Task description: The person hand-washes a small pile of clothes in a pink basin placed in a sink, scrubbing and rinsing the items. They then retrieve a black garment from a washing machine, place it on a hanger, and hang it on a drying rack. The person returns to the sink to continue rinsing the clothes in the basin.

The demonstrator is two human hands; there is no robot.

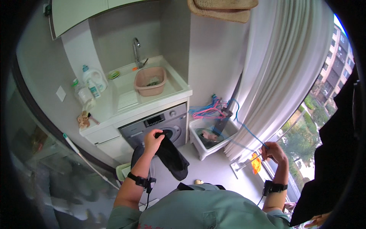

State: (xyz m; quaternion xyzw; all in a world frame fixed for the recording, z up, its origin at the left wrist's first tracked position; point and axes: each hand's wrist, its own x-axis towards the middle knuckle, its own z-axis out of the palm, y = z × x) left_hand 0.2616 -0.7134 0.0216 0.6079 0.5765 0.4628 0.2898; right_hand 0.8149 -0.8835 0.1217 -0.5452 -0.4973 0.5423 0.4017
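A black cloth garment (172,157) hangs down from my left hand (153,140), pinched at its top edge between thumb and fingers. Out to the right, my right hand (274,153) grips one end of a blue clothes hanger (248,129), and the hanger's hook end reaches up toward the curtain. Pink and blue hangers (210,110) are bunched together above a white floor basin (197,141). Inside that basin sits a dark tub holding a pale pink cloth (210,135).
A grey front-loading washing machine (178,123) stands under a white sink counter (123,111). The sink holds a pink plastic basin (150,91). Detergent bottles (95,78) stand at the counter's left. A long white curtain (274,86) hangs beside the window; a white pole (85,159) leans at left.
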